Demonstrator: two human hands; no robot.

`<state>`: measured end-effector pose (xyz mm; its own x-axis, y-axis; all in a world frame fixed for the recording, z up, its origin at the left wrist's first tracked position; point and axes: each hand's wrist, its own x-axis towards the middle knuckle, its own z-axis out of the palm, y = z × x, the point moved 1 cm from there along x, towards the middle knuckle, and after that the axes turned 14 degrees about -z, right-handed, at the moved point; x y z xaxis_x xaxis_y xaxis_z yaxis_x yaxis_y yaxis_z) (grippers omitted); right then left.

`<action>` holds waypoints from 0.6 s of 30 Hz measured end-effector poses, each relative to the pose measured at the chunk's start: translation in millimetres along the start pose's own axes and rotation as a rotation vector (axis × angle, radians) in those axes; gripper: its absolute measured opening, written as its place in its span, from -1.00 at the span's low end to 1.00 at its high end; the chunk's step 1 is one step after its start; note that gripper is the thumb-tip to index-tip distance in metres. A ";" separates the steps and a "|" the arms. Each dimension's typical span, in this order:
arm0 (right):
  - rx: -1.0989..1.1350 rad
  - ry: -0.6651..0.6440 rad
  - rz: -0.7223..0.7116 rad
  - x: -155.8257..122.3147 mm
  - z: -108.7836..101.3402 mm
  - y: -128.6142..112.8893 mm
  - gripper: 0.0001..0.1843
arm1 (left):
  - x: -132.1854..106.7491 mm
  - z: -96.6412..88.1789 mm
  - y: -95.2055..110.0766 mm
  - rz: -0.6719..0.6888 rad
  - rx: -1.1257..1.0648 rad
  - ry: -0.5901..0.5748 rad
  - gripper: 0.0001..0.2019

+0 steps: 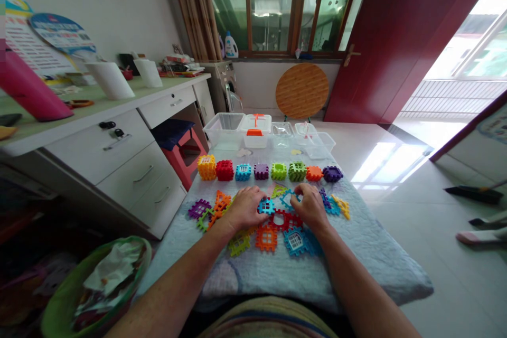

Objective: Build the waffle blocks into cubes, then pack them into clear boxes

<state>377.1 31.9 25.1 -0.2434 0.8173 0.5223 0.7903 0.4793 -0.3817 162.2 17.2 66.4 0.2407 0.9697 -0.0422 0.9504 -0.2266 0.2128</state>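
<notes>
A person seated at a cloth-covered counter point(368, 253) works both hands over a scatter of flat plastic building tiles. The left hand point(246, 207) and right hand point(309, 206) meet over a small blue tile piece point(266, 206), the fingers of each curled onto it from either side; the grip of both hands looks closed on this piece, though the fingertips themselves are partly hidden. The piece sits at the centre of the counter, just above a red tile point(285, 220) and an orange tile point(266, 237), low to the cloth, apparently so that the surface can steady it.

The blue piece is a bright, open-lattice square with toothed edges, like the loose tiles around it: a purple tile point(199, 208) at far left, a yellow-green tile point(239, 244) near the left wrist, a blue window tile point(296, 241) under the right wrist and a yellow tile point(343, 206) at right.

Beyond the hands a row of finished cubes point(269, 171) stands in a neat line, one of each colour, kept clear of the loose parts. Clear plastic boxes point(224, 129) wait at the far edge. A green bin point(63, 296) stands on the floor at left.
</notes>
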 end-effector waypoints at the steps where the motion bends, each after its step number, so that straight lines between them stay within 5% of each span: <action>1: 0.035 0.038 -0.011 0.0 -1.8 -1.2 -0.99 | 0.1 0.3 -0.3 -0.002 -0.001 0.003 -0.66; 4: 0.085 0.073 -0.102 -1.2 -6.2 -9.2 -0.96 | 0.1 0.6 -1.0 -0.008 -0.004 -0.007 -0.61; 8: 0.219 -0.079 -0.241 -2.7 -9.5 -20.3 -0.98 | -1.1 -1.0 -1.3 -0.005 -0.011 -0.027 -0.59; 13: 0.170 -0.091 -0.212 -2.6 -15.1 -16.7 -0.83 | -2.5 -3.0 -0.5 -0.006 0.007 -0.039 -0.63; 18: 0.015 -0.259 -0.181 -5.8 -9.9 -13.2 -0.58 | -1.3 -1.1 -0.9 -0.011 -0.006 -0.044 -0.58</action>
<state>373.7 17.7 34.7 -0.5156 0.7719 0.3719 0.7135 0.6271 -0.3125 160.7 16.3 67.4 0.2386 0.9672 -0.0873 0.9520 -0.2152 0.2175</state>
